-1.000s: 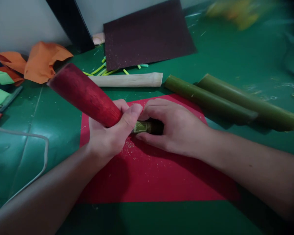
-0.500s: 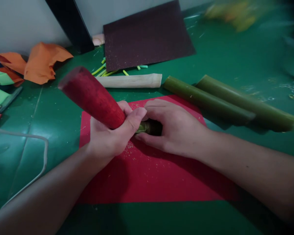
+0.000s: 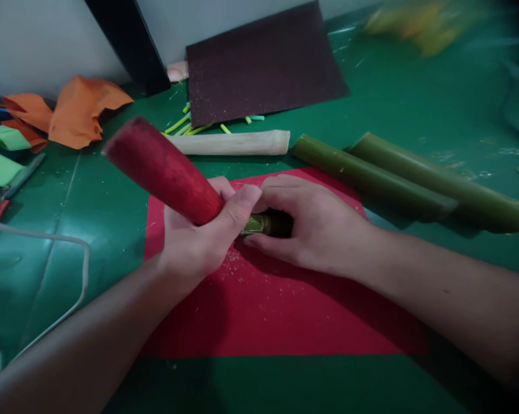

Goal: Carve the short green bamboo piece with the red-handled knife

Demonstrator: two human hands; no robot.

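Observation:
My left hand is closed around a thick red handle that slants up to the left; whatever is at its lower end is hidden by my fingers. Close beside it, my right hand grips a short green bamboo piece from above, thumb and fingers on either side. Most of that bamboo is covered by my hands. Both hands are over a sheet of red paper, which has fine pale shavings scattered on it.
Beyond the paper lie a pale peeled bamboo stick and two green bamboo tubes. A dark sheet rests at the back near a black post. Orange paper and a white cable are on the left.
The whole view has shifted slightly, so things appear a little farther right. Both hands keep their grips and hardly move relative to the bamboo piece.

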